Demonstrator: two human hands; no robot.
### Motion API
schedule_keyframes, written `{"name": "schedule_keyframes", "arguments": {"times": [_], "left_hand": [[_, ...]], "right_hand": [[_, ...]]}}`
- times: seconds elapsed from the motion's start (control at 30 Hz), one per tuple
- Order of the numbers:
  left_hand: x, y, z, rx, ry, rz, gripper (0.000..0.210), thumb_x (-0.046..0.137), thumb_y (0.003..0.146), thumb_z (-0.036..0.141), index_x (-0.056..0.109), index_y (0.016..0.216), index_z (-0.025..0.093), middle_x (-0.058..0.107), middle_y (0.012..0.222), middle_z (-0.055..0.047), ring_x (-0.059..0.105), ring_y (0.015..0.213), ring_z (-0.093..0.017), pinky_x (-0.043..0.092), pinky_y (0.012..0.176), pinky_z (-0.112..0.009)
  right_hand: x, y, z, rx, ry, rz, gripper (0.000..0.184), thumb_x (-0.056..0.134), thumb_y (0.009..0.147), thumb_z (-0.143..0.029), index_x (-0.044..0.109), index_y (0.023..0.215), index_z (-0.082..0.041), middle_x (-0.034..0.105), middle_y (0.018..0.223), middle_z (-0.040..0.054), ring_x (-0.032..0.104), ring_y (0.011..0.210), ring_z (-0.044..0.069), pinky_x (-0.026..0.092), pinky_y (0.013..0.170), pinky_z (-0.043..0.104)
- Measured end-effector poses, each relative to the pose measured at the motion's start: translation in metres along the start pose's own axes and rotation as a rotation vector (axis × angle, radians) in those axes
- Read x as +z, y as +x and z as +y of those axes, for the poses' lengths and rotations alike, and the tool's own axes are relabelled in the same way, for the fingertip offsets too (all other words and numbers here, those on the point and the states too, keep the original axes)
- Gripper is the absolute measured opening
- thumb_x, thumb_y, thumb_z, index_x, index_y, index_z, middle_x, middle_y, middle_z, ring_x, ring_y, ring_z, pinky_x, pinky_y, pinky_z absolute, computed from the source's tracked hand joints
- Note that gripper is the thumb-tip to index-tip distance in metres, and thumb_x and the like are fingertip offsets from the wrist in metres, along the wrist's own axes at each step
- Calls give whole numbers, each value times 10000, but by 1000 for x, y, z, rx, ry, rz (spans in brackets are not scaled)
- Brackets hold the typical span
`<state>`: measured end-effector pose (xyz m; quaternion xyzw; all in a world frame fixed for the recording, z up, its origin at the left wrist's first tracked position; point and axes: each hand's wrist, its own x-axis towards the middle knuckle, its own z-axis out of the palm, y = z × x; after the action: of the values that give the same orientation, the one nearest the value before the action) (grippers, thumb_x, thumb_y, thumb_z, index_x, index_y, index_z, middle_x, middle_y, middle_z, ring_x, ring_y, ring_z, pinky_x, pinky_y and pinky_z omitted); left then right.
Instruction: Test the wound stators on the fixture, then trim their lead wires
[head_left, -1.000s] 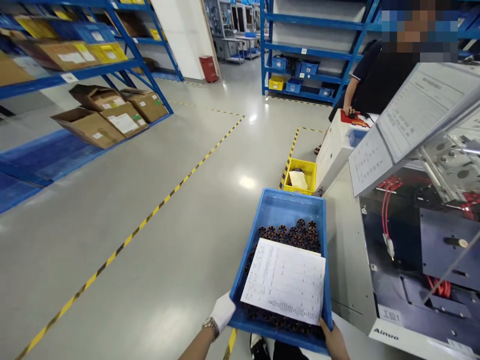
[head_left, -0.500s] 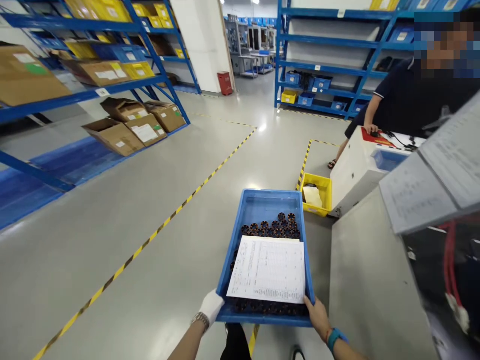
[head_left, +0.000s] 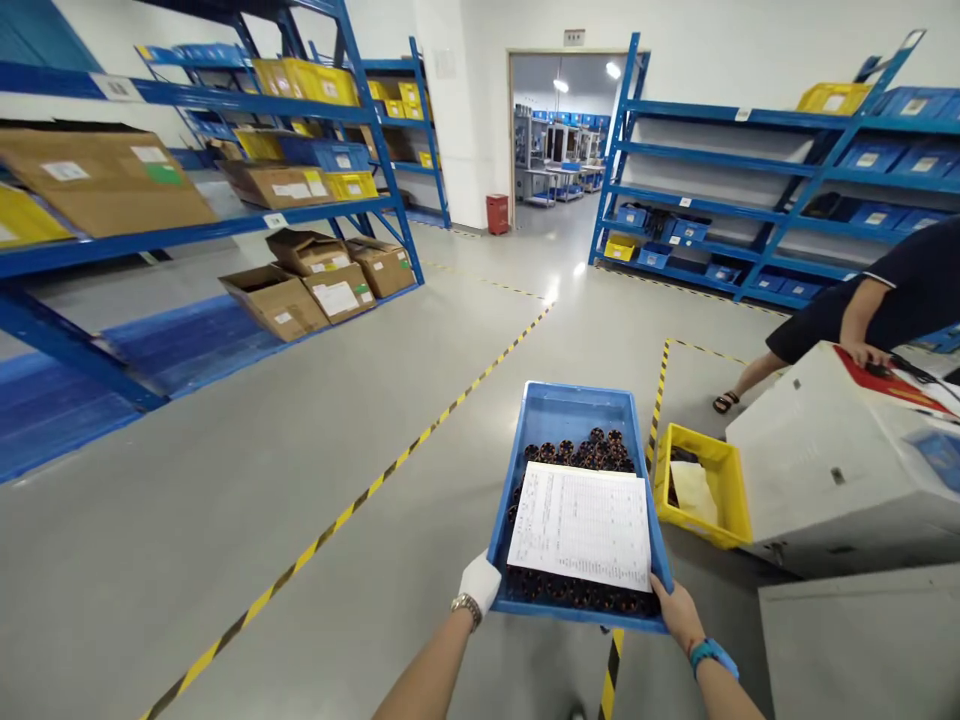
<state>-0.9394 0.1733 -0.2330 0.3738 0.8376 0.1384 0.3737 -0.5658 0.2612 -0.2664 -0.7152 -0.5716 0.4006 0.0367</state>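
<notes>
Between my hands I carry a blue plastic bin [head_left: 577,396] above the floor. My left hand [head_left: 481,583], in a white glove, is closed on its near left corner. Bare, my right hand [head_left: 679,612] grips the near right corner, with the thumb by the paper's edge. Inside the bin lie many small round dark parts with copper-coloured bits [head_left: 592,455]. A printed paper form [head_left: 581,525] lies over the middle of them and hides some.
A yellow bin [head_left: 731,495] with a paper in it stands on the floor at right, beside a white cabinet [head_left: 810,470]. A person [head_left: 862,320] rests a hand on that cabinet. Blue shelves [head_left: 720,160] and cardboard boxes [head_left: 337,290] stand beyond. Striped tape [head_left: 375,487] crosses the floor.
The view has shifted and I have moved forward with the bin. The cabinet and yellow bin at right are nearer, and the near panel with papers has left the view. Both hands keep their hold.
</notes>
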Motion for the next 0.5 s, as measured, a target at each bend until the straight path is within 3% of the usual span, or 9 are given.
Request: {"name": "schedule_keyframes", "arguments": {"times": [0.17, 0.5], "left_hand": [[-57, 120, 28, -36, 47, 44, 261, 400, 768, 112, 628, 892, 139, 666, 914, -127, 614, 922, -233, 445, 778, -254], [-175, 350, 123, -123, 14, 95, 234, 430, 791, 197, 634, 887, 135, 671, 873, -152, 625, 887, -277, 464, 744, -315]], "right_hand": [[6, 118, -105, -57, 11, -9, 541, 375, 804, -520, 600, 1080, -112, 602, 1108, 142, 540, 1065, 265, 386, 897, 310], [-4, 356, -338, -166, 26, -62, 488, 409, 796, -494, 611, 1060, -137, 645, 1025, 107, 574, 1012, 231, 410, 854, 285]]}}
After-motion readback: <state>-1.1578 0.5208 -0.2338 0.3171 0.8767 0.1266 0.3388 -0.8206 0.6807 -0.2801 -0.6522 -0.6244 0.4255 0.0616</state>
